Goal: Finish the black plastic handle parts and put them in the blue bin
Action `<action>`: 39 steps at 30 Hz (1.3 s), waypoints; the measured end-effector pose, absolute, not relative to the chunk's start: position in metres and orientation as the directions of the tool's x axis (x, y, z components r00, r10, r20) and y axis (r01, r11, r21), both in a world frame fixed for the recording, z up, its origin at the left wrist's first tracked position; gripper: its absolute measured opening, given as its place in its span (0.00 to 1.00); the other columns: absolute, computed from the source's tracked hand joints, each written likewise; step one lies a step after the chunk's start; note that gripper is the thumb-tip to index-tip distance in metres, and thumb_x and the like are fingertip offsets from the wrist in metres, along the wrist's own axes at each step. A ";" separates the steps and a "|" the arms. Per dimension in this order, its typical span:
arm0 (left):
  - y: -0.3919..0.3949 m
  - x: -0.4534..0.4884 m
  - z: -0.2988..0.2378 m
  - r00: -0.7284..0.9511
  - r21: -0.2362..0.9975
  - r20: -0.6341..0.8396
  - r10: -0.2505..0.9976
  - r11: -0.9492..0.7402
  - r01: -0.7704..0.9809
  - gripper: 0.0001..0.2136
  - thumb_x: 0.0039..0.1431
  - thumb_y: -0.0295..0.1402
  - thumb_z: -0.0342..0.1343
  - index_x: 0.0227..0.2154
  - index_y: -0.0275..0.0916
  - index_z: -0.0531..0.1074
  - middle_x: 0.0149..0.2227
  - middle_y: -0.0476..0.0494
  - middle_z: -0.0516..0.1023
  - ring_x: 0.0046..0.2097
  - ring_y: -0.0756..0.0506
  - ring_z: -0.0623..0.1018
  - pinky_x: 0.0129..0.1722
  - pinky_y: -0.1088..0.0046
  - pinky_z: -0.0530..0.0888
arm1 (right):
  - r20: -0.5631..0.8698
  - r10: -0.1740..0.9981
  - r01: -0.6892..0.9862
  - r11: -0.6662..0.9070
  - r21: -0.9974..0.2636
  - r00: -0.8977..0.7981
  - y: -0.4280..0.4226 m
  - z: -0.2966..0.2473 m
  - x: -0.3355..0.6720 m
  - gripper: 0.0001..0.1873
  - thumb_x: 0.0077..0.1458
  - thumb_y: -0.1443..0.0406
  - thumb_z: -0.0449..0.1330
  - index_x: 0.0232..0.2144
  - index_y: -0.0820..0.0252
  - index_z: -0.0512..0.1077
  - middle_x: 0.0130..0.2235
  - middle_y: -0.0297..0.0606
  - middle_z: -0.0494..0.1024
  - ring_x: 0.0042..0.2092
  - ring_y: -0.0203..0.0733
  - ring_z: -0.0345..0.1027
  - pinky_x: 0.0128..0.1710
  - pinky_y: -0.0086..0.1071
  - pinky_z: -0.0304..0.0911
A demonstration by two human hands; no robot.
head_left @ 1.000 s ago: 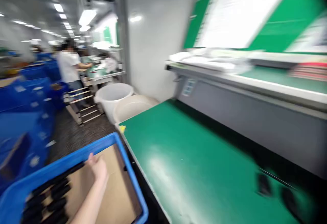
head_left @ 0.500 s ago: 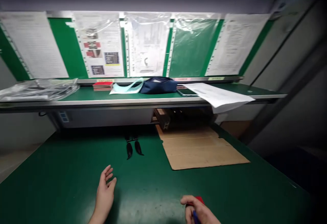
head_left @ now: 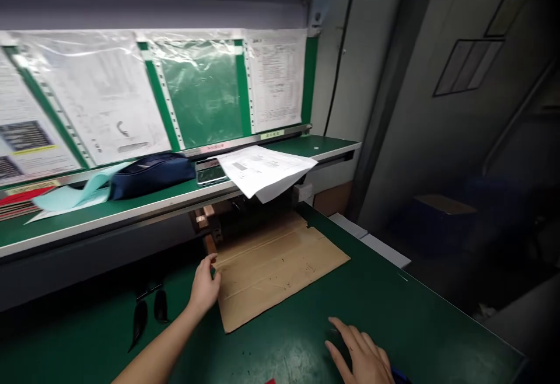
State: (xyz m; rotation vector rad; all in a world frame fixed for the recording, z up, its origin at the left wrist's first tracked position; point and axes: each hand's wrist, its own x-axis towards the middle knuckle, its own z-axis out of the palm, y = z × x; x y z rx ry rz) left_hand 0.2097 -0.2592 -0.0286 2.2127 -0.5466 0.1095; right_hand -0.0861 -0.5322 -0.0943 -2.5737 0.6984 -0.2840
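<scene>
My left hand (head_left: 205, 285) reaches over the left edge of a flat brown cardboard sheet (head_left: 280, 267). Its thumb and fingers are apart, with nothing visible between them; whether it touches the cardboard I cannot tell. Low on the right, my right hand (head_left: 363, 356) is spread above the green tabletop (head_left: 289, 352), thumb away from the fingers. A dark blue object (head_left: 399, 376) shows by its outer side, mostly hidden. At the bottom edge, only the tip of a red thing (head_left: 270, 381) is in view.
Two black curved pieces (head_left: 140, 321) lie on the table at left. The shelf (head_left: 131, 208) above carries a navy pouch (head_left: 153, 175), a phone (head_left: 210, 171), a light-blue face mask (head_left: 83, 192), red booklets (head_left: 24, 202) and a paper sheet (head_left: 265, 168) overhanging its edge.
The view has swung right. My left hand has moved over to the cardboard. My right hand has opened, and the red thing it held now shows apart from it at the bottom edge.
</scene>
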 end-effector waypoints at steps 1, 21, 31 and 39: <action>-0.285 0.213 -0.025 0.870 0.684 0.274 -0.410 -0.552 -0.476 0.19 0.59 0.36 0.53 0.53 0.39 0.64 0.52 0.39 0.69 0.52 0.40 0.71 0.51 0.55 0.69 | 0.133 -0.513 -0.407 -0.791 -0.456 0.848 -0.540 -0.096 -0.084 0.29 0.59 0.47 0.46 0.60 0.46 0.58 0.57 0.43 0.69 0.59 0.59 0.59 0.54 0.57 0.58; -0.280 -0.012 -0.056 0.744 0.252 -0.357 -0.565 -0.825 -0.506 0.25 0.47 0.35 0.56 0.52 0.40 0.69 0.50 0.34 0.70 0.49 0.34 0.69 0.45 0.57 0.67 | 0.158 -0.002 0.053 -0.937 -0.346 0.988 -0.505 -0.095 -0.080 0.29 0.63 0.51 0.46 0.63 0.46 0.50 0.67 0.35 0.48 0.67 0.49 0.38 0.64 0.47 0.48; -0.196 -0.065 -0.059 0.977 0.860 -0.211 0.042 -0.467 0.206 0.23 0.49 0.50 0.56 0.44 0.41 0.70 0.46 0.36 0.76 0.49 0.35 0.74 0.50 0.57 0.69 | -0.060 0.078 0.051 -0.932 -0.359 0.995 -0.477 -0.097 -0.013 0.44 0.55 0.38 0.42 0.66 0.51 0.40 0.68 0.41 0.27 0.67 0.65 0.17 0.62 0.63 0.26; -0.089 -0.131 -0.084 0.703 0.805 -0.587 0.402 0.197 0.559 0.34 0.45 0.54 0.58 0.54 0.40 0.65 0.41 0.39 0.79 0.40 0.39 0.79 0.43 0.62 0.75 | -0.101 0.465 0.388 -0.823 -0.414 0.880 -0.443 -0.083 -0.044 0.45 0.49 0.34 0.46 0.64 0.43 0.45 0.69 0.37 0.34 0.67 0.59 0.20 0.64 0.58 0.23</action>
